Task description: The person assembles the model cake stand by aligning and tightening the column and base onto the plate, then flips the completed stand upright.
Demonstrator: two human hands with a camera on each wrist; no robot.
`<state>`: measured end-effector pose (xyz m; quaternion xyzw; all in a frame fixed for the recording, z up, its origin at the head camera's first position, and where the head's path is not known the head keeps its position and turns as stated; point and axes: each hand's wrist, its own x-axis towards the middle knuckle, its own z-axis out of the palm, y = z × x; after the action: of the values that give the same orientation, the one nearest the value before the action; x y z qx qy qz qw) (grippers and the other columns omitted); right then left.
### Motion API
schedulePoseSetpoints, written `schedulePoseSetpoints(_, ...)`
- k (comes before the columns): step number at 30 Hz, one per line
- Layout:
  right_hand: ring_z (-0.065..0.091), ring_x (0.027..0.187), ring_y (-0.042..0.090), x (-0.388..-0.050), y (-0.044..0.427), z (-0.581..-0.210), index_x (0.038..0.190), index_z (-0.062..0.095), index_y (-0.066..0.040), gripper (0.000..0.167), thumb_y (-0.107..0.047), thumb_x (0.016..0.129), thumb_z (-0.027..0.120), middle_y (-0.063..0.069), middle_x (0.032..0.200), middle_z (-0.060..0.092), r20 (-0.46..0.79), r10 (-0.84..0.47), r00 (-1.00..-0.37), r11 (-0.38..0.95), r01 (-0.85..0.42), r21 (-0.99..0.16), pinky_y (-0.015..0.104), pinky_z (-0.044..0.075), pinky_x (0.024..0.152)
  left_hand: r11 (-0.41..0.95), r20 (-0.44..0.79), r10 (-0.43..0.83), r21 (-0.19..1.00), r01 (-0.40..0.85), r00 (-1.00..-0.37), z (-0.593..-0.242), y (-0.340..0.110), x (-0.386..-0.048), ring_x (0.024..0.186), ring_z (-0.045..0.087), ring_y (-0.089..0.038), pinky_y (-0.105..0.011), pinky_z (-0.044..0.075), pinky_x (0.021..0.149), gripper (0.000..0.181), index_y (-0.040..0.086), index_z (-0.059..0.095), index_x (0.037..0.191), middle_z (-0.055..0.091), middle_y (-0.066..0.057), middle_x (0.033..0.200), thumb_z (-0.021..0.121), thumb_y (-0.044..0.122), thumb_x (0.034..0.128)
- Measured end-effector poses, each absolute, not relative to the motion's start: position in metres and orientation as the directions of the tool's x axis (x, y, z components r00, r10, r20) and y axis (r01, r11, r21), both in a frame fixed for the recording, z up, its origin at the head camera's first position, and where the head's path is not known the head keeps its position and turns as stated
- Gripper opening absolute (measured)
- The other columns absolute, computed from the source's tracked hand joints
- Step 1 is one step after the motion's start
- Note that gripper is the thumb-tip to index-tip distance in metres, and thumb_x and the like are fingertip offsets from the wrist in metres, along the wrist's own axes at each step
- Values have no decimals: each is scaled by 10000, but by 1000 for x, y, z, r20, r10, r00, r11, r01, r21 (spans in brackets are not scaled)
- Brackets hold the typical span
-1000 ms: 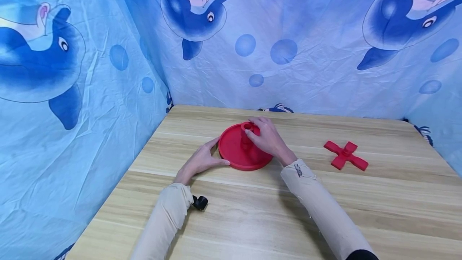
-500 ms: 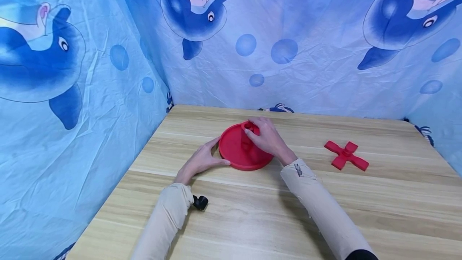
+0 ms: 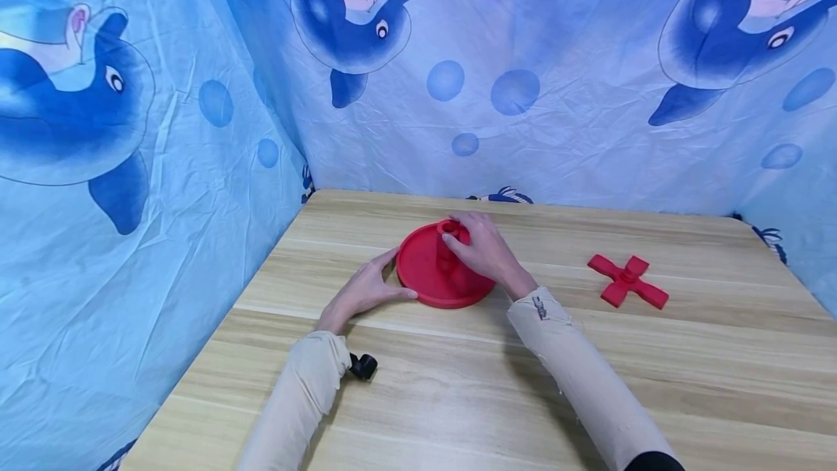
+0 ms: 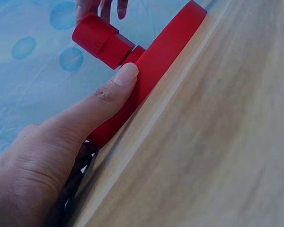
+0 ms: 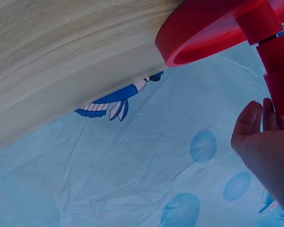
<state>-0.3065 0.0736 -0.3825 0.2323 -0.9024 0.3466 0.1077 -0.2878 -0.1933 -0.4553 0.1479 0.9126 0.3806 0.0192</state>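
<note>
A red round base (image 3: 421,278) with a low raised rim lies on the table. My left hand (image 3: 362,295) holds its left edge, thumb at the front of the rim and fingers spread round the far side. From the middle of the base rises a short red post (image 5: 260,22). Above it is a stepped red tube (image 3: 447,247) with a hollow top, marked 32 in the left wrist view. A thin gap shows between tube and post. My right hand (image 3: 482,249) grips the tube's upper end between thumb and fingers; the far fingers are partly hidden.
A red cross-shaped part (image 3: 628,280) with a raised centre lies to the right on the wooden table (image 3: 458,398). Blue cloth (image 3: 484,151) printed with cartoon figures hangs behind and beside the table. A small black device (image 3: 363,367) sits at my left wrist.
</note>
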Motion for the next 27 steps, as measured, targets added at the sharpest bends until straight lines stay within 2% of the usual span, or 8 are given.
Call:
schedulePoseSetpoints(9,462,1347,363,-307,74,-382,1444,583,-20,526,-267,996,705,184,1414,570,354,-334,-874,661,-485,-573,549,473,1059,669,76,286,697,256,-955,-455,-193,-288,1474,369,-269,-549,364,1157,1141,203,356,1631,424,-31,1606,850,683,721)
schedulePoseSetpoints(16,477,1321,359,-308,74,-382,1444,589,-25,486,-218,1008,679,178,1392,581,356,-348,-867,640,-498,-585,534,491,1036,667,81,291,698,263,-953,-455,-193,-287,1470,375,-272,-548,375,1150,1139,201,354,1631,424,-37,1607,851,678,725)
schedulePoseSetpoints(23,469,1337,354,-308,73,-383,1442,591,-32,529,-293,996,708,178,1402,569,346,-320,-882,667,-469,-579,543,490,1040,666,81,287,700,259,-955,-456,-193,-288,1476,366,-271,-552,361,1158,1145,205,353,1632,421,-32,1609,851,684,719)
schedulePoseSetpoints(27,497,1297,352,-307,73,-384,1432,600,-26,488,-241,1002,686,178,1373,588,365,-336,-868,658,-494,-568,528,504,1018,670,74,283,699,252,-956,-456,-194,-287,1476,364,-275,-556,362,1156,1145,207,352,1633,417,-35,1611,850,685,719)
